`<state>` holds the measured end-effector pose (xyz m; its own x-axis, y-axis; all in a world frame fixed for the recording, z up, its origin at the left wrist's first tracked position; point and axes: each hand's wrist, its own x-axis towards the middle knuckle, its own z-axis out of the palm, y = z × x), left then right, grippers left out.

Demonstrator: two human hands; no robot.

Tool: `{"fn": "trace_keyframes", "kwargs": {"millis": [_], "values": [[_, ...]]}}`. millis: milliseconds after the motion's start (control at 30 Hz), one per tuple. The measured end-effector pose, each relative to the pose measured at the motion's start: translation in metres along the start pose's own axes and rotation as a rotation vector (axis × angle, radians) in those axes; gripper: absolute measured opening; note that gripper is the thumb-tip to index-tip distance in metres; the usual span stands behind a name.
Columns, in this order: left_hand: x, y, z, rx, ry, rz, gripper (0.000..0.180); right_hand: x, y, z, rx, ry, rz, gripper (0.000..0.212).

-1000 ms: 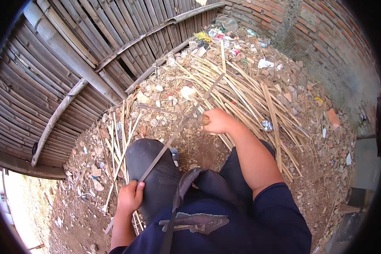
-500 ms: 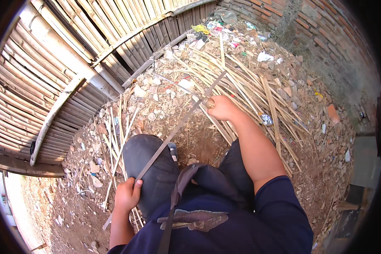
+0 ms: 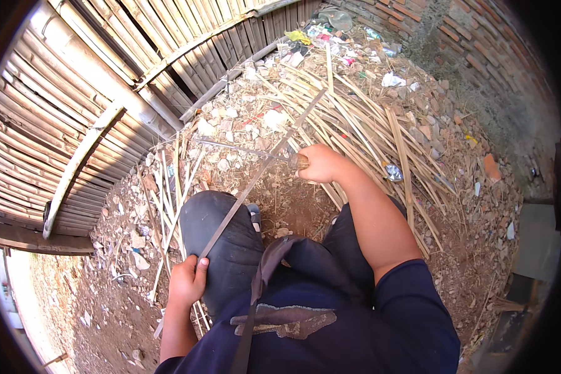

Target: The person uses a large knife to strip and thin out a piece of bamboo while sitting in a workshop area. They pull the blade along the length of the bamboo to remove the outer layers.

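My left hand point(image 3: 189, 281) grips the near end of a long thin bamboo strip point(image 3: 255, 177) that rests over my left knee and runs up and right over the ground. My right hand point(image 3: 321, 163) is closed on the handle of a knife point(image 3: 243, 149). Its narrow blade points left and crosses the strip near my fist. A pile of split bamboo strips point(image 3: 368, 124) lies just beyond that hand. A few more slivers point(image 3: 168, 193) lie beside my left knee.
A curved bamboo fence point(image 3: 75, 112) closes the left and far side. A brick wall point(image 3: 480, 56) stands at the right. Rubble and litter point(image 3: 318, 37) cover the dirt ground. A grey concrete slab point(image 3: 533, 243) lies at the right edge.
My right hand with the knife has shifted a little farther from my body along the strip. My left hand keeps its hold on the near end.
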<state>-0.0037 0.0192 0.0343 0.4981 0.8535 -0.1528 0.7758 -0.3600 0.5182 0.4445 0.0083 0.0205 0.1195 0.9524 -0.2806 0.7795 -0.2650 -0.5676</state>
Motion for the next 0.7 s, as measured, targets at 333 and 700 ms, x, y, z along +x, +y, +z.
{"fn": "trace_keyframes", "kwargs": {"millis": [333,700], "values": [[0.003,0.001,-0.005,-0.015,-0.049,-0.038,0.05,-0.008,-0.027,0.005,-0.157,-0.058,-0.062,0.034],[0.005,0.003,-0.005,-0.007,-0.025,-0.022,0.051,-0.012,-0.015,-0.001,-0.077,0.095,0.038,0.041]]}}
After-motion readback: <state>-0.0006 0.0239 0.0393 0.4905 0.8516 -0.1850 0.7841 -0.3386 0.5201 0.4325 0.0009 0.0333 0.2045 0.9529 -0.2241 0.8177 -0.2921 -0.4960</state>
